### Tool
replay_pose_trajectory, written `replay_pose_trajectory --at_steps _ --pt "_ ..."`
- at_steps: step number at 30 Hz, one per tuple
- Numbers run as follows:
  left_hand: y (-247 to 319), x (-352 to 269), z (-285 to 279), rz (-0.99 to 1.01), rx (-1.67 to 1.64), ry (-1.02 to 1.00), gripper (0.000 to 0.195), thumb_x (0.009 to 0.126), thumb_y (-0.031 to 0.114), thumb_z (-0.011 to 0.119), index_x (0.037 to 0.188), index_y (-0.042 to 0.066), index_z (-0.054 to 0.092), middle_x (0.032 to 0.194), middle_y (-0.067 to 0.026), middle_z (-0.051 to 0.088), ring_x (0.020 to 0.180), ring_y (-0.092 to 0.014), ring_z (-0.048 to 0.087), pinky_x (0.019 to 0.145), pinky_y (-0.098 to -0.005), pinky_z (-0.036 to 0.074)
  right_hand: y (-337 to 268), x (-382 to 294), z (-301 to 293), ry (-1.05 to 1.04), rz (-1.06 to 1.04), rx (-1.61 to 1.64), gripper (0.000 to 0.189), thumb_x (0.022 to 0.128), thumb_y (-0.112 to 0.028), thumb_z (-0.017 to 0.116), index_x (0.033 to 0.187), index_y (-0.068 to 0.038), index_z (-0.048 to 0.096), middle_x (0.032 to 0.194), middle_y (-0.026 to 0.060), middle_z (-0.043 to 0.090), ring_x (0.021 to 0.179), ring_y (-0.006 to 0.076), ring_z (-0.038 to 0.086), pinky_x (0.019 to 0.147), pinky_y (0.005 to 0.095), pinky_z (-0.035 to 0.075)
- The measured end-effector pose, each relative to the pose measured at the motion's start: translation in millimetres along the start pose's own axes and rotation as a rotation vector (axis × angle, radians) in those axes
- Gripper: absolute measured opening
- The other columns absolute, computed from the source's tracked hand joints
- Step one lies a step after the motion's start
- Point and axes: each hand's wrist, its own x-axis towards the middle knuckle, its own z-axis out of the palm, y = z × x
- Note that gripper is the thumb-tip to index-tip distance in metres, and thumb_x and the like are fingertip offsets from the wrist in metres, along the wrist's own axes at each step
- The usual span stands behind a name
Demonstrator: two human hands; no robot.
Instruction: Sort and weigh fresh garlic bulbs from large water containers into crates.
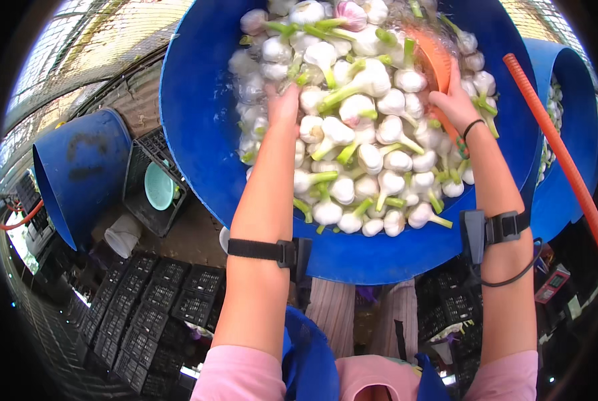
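A large blue plastic tub (203,120) stands before me, holding a heap of white garlic bulbs (339,133) with cut green stems. Water covers part of the heap and looks stirred up near the top. My right hand (454,103) grips the rim of an orange plastic basket (436,60), which is tilted and partly under the water among the bulbs. At the left side of the heap, my left hand (282,103) reaches in among the garlic. Its fingertips are blurred and partly hidden by water and bulbs, so I cannot tell whether it holds any.
An orange corrugated hose (554,128) slants along the right, before another blue barrel (582,120) with garlic inside. To the left are a tipped blue barrel (85,160), a black crate (151,220) with a teal colander (159,185), a white bucket (123,235) and stacked black crates (143,301).
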Motion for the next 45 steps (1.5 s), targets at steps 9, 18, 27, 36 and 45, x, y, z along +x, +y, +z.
replay_pose_trajectory --at_steps 9,18,27,36,45 --pt "58.1 -56.2 48.2 -0.194 0.100 -0.491 0.066 0.083 0.049 0.062 0.129 0.005 0.046 0.114 -0.0088 0.057 0.096 -0.019 0.057 0.082 -0.0300 0.048 6.5 -58.3 39.7 -0.110 0.136 0.471 0.091 0.075 0.001 0.052 0.145 -0.019 -0.003 0.125 0.0135 0.044 0.093 0.0230 0.057 0.064 0.0339 0.055" --pt "23.3 -73.0 56.1 0.154 0.129 -0.366 0.033 0.085 0.025 0.060 0.103 -0.002 0.060 0.092 -0.0079 0.061 0.083 -0.016 0.058 0.073 -0.0287 0.047 7.2 -94.5 43.0 -0.168 0.126 0.681 0.091 0.080 -0.002 0.059 0.145 -0.028 0.002 0.126 0.0097 0.047 0.078 0.0170 0.061 0.051 0.0246 0.052" --pt "56.7 -185.4 60.1 0.212 0.133 -0.361 0.034 0.084 0.023 0.059 0.107 -0.002 0.056 0.095 -0.0084 0.060 0.084 -0.014 0.057 0.073 -0.0275 0.046 -37.6 -159.6 13.1 0.006 -0.045 1.041 0.094 0.071 0.001 0.060 0.145 -0.022 0.007 0.133 0.0104 0.043 0.094 0.0194 0.061 0.057 0.0254 0.055" --pt "42.1 -257.2 47.1 0.270 0.176 -0.383 0.037 0.084 0.014 0.061 0.114 -0.006 0.054 0.105 -0.0111 0.061 0.092 -0.016 0.059 0.079 -0.0280 0.048 -8.1 -248.5 -7.0 -0.070 -0.054 0.963 0.098 0.073 0.009 0.053 0.146 -0.021 -0.005 0.136 0.0110 0.039 0.092 0.0183 0.059 0.057 0.0254 0.053" --pt "22.8 -384.1 109.4 0.288 0.287 -0.428 0.045 0.083 0.013 0.062 0.122 -0.005 0.047 0.111 -0.0132 0.057 0.096 -0.019 0.057 0.084 -0.0299 0.047 42.0 -349.9 -79.6 -0.015 -0.204 1.127 0.105 0.075 0.004 0.063 0.145 -0.024 -0.010 0.145 0.0094 0.026 0.110 0.0223 0.052 0.064 0.0288 0.057"
